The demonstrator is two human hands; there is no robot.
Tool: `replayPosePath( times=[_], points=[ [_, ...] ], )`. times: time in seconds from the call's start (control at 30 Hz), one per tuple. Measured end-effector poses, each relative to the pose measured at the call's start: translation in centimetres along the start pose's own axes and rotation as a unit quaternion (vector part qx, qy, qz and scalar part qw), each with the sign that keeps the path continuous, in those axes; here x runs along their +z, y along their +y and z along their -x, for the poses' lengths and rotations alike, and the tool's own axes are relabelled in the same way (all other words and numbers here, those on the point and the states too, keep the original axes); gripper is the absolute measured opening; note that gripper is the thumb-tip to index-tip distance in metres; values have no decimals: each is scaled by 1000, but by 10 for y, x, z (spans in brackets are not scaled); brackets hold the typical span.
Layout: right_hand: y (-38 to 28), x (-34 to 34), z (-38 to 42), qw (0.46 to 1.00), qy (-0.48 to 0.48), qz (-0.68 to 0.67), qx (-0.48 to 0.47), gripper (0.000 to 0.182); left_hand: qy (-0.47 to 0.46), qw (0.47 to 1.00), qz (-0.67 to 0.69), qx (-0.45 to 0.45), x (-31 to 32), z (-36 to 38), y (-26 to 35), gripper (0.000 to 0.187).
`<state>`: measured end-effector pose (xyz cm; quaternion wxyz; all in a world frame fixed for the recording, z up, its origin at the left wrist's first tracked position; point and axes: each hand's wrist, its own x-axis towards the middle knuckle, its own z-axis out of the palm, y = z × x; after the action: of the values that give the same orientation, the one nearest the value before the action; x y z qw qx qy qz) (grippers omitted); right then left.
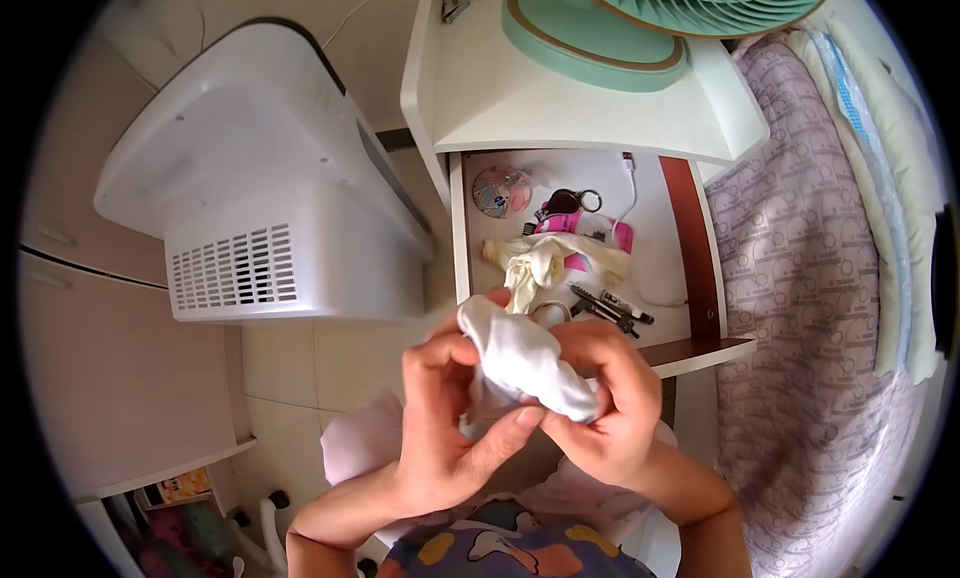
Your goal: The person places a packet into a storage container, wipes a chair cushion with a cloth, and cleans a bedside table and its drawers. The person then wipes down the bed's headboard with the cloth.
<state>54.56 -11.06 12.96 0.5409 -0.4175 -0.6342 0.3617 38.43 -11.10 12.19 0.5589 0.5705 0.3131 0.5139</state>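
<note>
Both my hands hold a bunched white cloth (525, 363), maybe a rolled sock, just in front of an open drawer (690, 228). My left hand (445, 418) grips its near side, thumb pressed against its lower end. My right hand (610, 403) wraps around its right end from below. Inside the drawer lie a crumpled cream-coloured cloth (540, 263), a disc (500, 191), a bunch of keys (568, 200), a pink packet (610, 236), black pens (610, 308) and a white cable (632, 193).
A white nightstand top (480, 88) carries a mint green fan (620, 28). A white appliance with vent slits (260, 188) stands on the left over a tiled floor. A bed with a patterned lilac sheet (800, 278) runs along the right.
</note>
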Motion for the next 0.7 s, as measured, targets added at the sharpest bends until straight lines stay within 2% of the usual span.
replayPosePath(
  times=[0.07,0.1,0.2,0.23,0.33,0.37,0.47,0.5,0.57,0.67,0.7],
  points=[
    [2,-3,7,976,-27,-171,130,27,-23,987,-142,70,-4,3,-7,62],
    [6,-7,9,956,-48,-242,158,26,-35,971,-211,106,-7,5,-11,64],
    [7,-6,17,913,-79,-344,204,29,-12,948,-289,135,-19,9,-18,71],
    [12,-9,17,942,-127,-262,164,35,34,944,-318,84,-20,14,-12,65],
    [1,-12,8,988,-130,-58,54,43,38,880,-469,-61,-24,-14,19,61],
    [2,-13,6,990,-131,-35,29,39,46,862,-504,-34,-27,-27,16,55],
    [6,-24,11,979,-201,21,26,28,-26,726,-679,107,-54,-58,-5,50],
    [7,-24,11,981,-189,33,14,23,-26,724,-678,121,-53,-66,-12,49],
    [10,-25,14,981,-183,68,4,23,-27,721,-677,147,-48,-80,-27,46],
    [11,-28,16,979,-173,110,-17,22,-45,662,-717,213,-64,-105,-43,43],
    [11,-29,16,978,-170,122,-23,22,-48,656,-724,208,-65,-114,-44,41]
  ],
)
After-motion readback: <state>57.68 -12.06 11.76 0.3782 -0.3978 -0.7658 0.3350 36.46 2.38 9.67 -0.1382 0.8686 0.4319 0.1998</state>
